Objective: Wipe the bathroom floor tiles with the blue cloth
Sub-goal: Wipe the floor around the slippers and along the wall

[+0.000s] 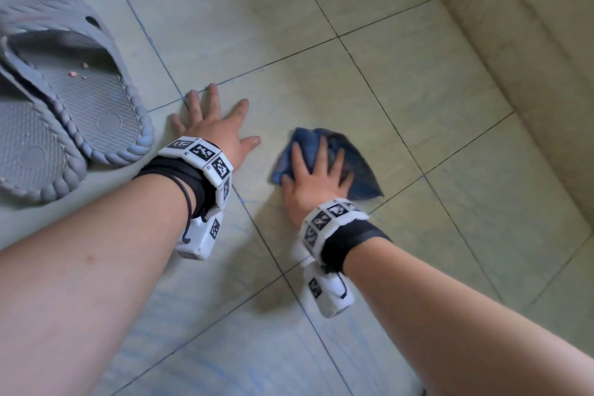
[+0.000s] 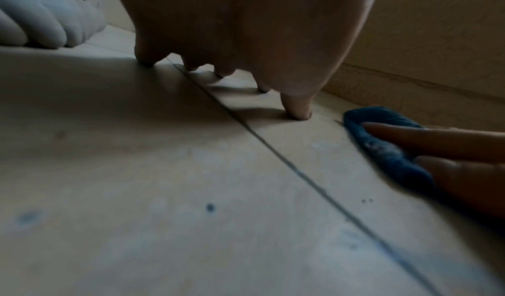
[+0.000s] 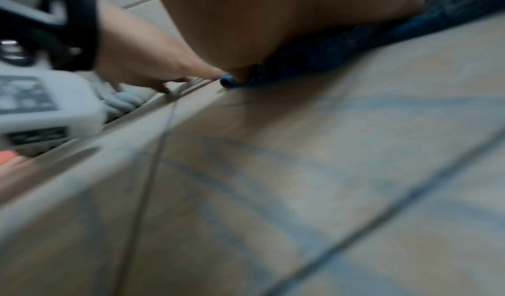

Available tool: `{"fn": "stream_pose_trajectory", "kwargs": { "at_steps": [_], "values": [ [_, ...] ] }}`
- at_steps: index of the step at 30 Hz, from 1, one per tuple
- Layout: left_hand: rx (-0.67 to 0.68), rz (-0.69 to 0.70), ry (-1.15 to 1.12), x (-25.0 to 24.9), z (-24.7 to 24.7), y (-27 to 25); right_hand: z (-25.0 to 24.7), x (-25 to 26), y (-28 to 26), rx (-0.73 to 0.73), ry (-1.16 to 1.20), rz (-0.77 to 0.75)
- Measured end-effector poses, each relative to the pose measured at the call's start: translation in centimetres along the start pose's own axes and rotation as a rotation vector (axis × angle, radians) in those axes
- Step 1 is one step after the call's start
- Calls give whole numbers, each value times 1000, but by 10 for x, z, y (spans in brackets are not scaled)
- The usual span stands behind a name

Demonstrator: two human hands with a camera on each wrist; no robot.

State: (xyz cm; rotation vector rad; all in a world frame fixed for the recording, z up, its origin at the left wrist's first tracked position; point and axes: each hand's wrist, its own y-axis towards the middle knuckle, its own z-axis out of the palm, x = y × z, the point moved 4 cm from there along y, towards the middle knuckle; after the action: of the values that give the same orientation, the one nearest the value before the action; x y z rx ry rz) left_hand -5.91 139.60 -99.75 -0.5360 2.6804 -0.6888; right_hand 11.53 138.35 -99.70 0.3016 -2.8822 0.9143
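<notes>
The right hand (image 1: 316, 180) presses flat, fingers spread, on the crumpled dark blue cloth (image 1: 360, 167), which lies on the pale green-beige glazed floor tiles (image 1: 418, 80) near the middle of the floor; it pins the cloth rather than clutching it. The left hand (image 1: 215, 125) is released, fingers splayed and braced on the tile just beside the grey ribbed rubber slippers (image 1: 80, 100). Wiping looks under way, not finished: faint blue streaks mark the near tiles and grout, and the tiles toward the beige wall base (image 1: 520, 51) show no sign either way
</notes>
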Motion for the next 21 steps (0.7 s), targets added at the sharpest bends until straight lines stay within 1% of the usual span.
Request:
{"fn": "stream_pose_trajectory", "kwargs": {
  "at_steps": [2, 4, 5, 6, 7, 11, 13, 14, 15, 16, 18, 19, 20, 21],
  "values": [
    [11, -4, 1, 1, -1, 2, 6, 9, -2, 38, -27, -50],
    [13, -5, 2, 2, 0, 3, 1, -3, 3, 40, -53, -73],
    [12, -3, -1, 1, 0, 3, -3, -17, 7, 35, -57, -63],
    [10, -2, -4, 1, 1, 3, -10, -31, 9, 22, -47, -21],
    [10, -3, -7, 1, 1, 3, -13, -56, 16, 8, -34, 48],
    [13, -18, -3, -4, 2, 4, -32, -154, 29, -42, -15, 401],
    [10, 5, 12, -14, 3, 5, -35, -170, 29, -48, 9, 473],
    [14, 27, 20, -21, 5, 6, -35, -162, 25, -54, 24, 468],
    [18, 44, 27, -29, 7, 7, -32, -147, 21, -64, 35, 422],
    [21, 51, 33, -36, 9, 8, -28, -125, 15, -51, 35, 351],
    [26, 51, 38, -46, 11, 11, -13, -72, 0, 0, 6, 132],
    [27, 49, 42, -48, 11, 14, -4, -54, -7, 21, -10, 45],
    [26, 46, 50, -49, 11, 17, 2, -44, -13, 38, -22, -13],
    [24, 44, 60, -48, 11, 18, 7, -46, -14, 45, -34, -44]
  ]
}}
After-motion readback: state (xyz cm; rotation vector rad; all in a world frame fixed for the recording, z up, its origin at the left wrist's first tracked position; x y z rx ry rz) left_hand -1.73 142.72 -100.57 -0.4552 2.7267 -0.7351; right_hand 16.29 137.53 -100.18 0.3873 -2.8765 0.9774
